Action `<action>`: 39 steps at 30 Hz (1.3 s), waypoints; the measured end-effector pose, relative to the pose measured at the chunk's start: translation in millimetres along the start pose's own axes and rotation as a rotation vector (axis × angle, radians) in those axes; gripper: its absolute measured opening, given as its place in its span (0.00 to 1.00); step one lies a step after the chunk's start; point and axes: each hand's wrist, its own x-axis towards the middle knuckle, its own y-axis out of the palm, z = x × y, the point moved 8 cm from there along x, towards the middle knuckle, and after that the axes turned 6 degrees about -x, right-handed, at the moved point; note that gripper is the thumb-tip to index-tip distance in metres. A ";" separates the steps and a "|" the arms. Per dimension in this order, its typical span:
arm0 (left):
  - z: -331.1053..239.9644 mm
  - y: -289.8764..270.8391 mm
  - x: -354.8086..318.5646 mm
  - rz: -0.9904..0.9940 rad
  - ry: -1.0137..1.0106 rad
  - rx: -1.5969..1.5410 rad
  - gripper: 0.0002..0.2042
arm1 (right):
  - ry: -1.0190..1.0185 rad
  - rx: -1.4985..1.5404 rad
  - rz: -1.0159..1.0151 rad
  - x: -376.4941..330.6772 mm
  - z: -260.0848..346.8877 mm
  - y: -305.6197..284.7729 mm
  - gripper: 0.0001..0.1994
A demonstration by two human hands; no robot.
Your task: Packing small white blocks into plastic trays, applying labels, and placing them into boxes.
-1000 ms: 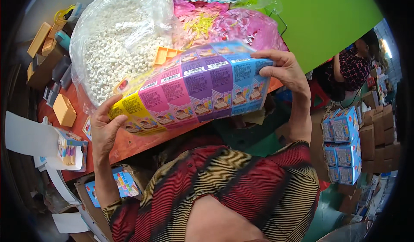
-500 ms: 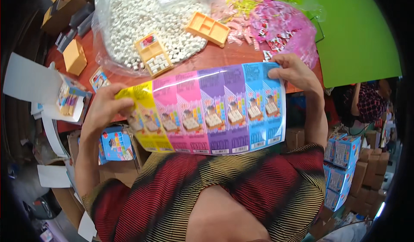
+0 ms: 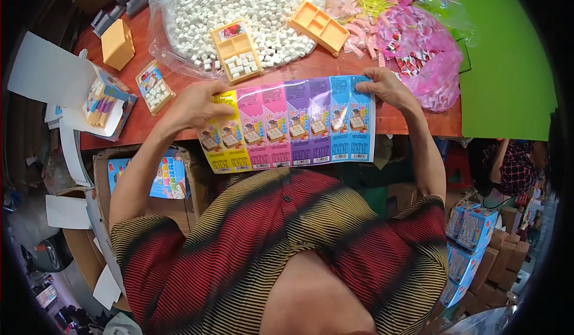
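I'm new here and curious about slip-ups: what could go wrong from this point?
The glossy printed sheet might crease where the left hand and right hand grip it. Moving it forward could bump the light orange tray just beyond its upper edge, perhaps spilling the white cubes inside.

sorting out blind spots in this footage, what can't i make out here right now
Back of the sheet, head view: hidden by its printed front.
Smallest print on it, head view: too small to read.
Part of the blue box, head view: behind the left forearm.
Far end of the clear bag, head view: cut off by the top edge.
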 end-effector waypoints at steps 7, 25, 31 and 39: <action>-11.5 13.4 16.5 -0.111 0.021 0.225 0.12 | -0.002 0.024 -0.032 -6.3 4.9 0.3 0.08; -69.7 75.0 66.2 -0.072 0.369 0.009 0.05 | -0.128 -0.052 -0.186 -14.8 26.8 -3.3 0.07; -58.5 74.9 77.4 -0.036 0.332 -0.066 0.08 | -0.380 -0.088 -0.200 0.1 20.7 -7.4 0.10; -35.9 61.0 68.0 -0.008 0.232 0.196 0.08 | -0.219 0.026 -0.081 20.0 -14.5 5.0 0.13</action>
